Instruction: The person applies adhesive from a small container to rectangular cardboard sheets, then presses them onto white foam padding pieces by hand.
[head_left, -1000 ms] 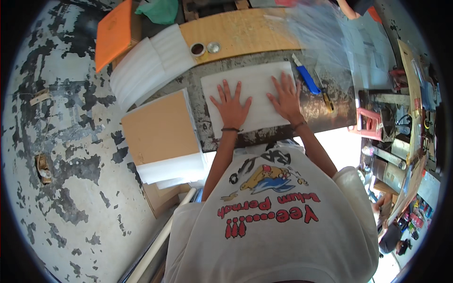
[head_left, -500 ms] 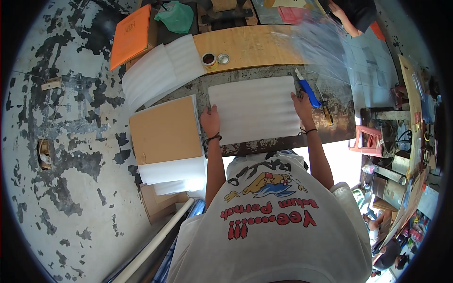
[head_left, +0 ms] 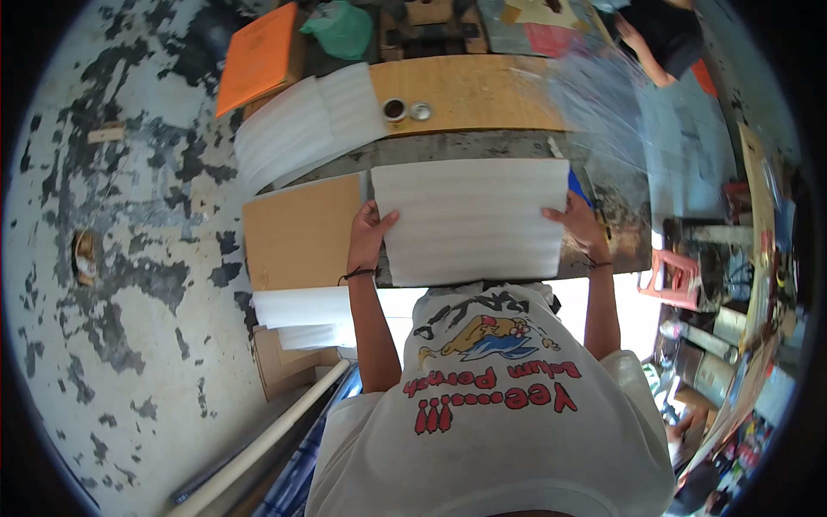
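Note:
A white foam sheet [head_left: 469,220] is held up off the dark worktable, gripped by both my hands. My left hand [head_left: 368,233] is closed on its left edge, thumb on the upper face and fingers mostly hidden. On the opposite edge, my right hand [head_left: 581,220] pinches it in the same way. Under the sheet's right side a blue utility knife [head_left: 577,185] is mostly covered, only its blade end and part of its handle showing. Beside my right wrist a yellow-handled screwdriver [head_left: 604,231] is partly hidden. A brown cardboard panel [head_left: 306,233] lies left of my left hand.
More foam sheets [head_left: 314,116] lie at the far left, near an orange box [head_left: 257,60]. On a wooden board stand a small can [head_left: 394,109] and a round lid [head_left: 420,110]. Clear plastic film [head_left: 603,95] spreads far right, near another person's arm [head_left: 644,56]. A pink stool [head_left: 676,277] stands right.
Both hands have lifted the foam sheet from the tabletop and brought it closer. It now covers most of the utility knife. My left hand has shifted left, overlapping the cardboard's edge.

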### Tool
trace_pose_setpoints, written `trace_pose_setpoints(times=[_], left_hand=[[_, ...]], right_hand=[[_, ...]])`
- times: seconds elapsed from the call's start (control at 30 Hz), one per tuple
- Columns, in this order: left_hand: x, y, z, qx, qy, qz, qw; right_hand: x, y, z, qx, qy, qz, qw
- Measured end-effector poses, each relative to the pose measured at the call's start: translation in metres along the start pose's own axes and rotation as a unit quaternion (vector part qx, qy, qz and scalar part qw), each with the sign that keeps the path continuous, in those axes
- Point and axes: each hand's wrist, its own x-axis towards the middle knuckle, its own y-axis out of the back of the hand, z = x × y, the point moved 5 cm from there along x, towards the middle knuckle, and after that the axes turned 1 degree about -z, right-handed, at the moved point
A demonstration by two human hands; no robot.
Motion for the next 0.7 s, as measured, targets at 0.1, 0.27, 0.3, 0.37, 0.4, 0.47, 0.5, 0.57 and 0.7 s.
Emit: trace_pose_setpoints(times=[0.1, 0.27, 0.3, 0.37, 0.4, 0.47, 0.5, 0.57, 0.7], left_hand=[[-0.023, 0.020, 0.034, -0.043, -0.022, 0.014, 0.999], [-0.053, 0.142, 0.096, 0.184, -0.165, 0.145, 0.958], [-0.059, 0.170, 0.112, 0.240, -0.157, 0.174, 0.942], [-0.072, 0.215, 0.151, 0.269, -0.146, 0.217, 0.927], [-0.076, 0.233, 0.173, 0.242, -0.145, 0.230, 0.932], [-0.089, 0.270, 0.203, 0.205, -0.196, 0.231, 0.931], [-0.094, 0.279, 0.213, 0.173, -0.243, 0.197, 0.934], [-0.111, 0.314, 0.229, 0.241, -0.373, 0.105, 0.890], [-0.111, 0.388, 0.156, 0.194, -0.306, 0.188, 0.913]], right_hand=[[-0.001, -0.029, -0.023, 0.005, -0.065, -0.088, 0.994], [0.028, -0.138, -0.087, 0.013, 0.039, -0.141, 0.989], [0.037, -0.163, -0.104, -0.053, 0.057, -0.153, 0.985], [0.047, -0.222, -0.144, -0.059, 0.155, -0.199, 0.966], [0.052, -0.248, -0.156, -0.091, 0.186, -0.226, 0.952], [0.061, -0.299, -0.167, -0.120, 0.222, -0.262, 0.931], [0.058, -0.323, -0.172, -0.134, 0.309, -0.305, 0.891], [0.057, -0.358, -0.172, -0.141, 0.401, -0.353, 0.833], [0.054, -0.399, -0.114, -0.296, 0.617, -0.306, 0.661]])
